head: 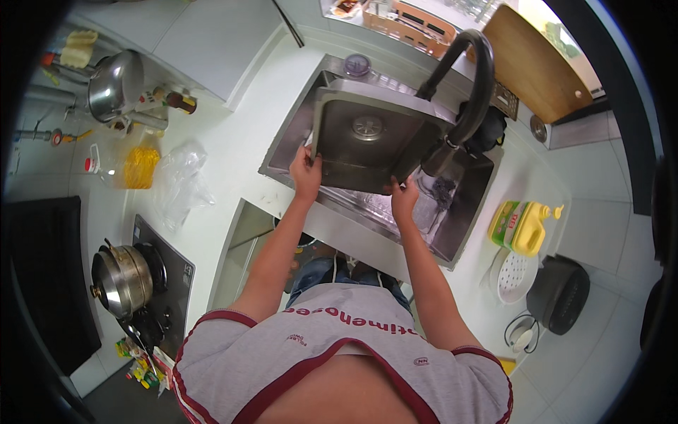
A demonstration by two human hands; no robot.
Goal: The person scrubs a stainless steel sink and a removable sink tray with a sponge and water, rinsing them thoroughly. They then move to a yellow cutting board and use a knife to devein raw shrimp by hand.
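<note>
Both my hands hold a rectangular stainless steel basin with a round drain strainer (367, 127), tilted over a larger steel sink (476, 183). My left hand (307, 172) grips its near left corner, thumb on the rim. At its near right corner, my right hand (403, 197) has the fingers closed on the edge, partly hidden under it. A dark pull-down faucet (479, 79) arches over the basin's right side, its spray head close to the wall. Below, on the sink's floor, a dark mesh scrubber (443, 192) lies to the right of my right hand.
A yellow detergent jug (519, 225), a white colander (516, 278) and a black appliance (559, 294) stand right. A wooden cutting board (529, 63) leans by the window. Leftward are an oil jug (140, 168), a plastic bag (183, 183) and a steel pot (124, 281) on the cooktop.
</note>
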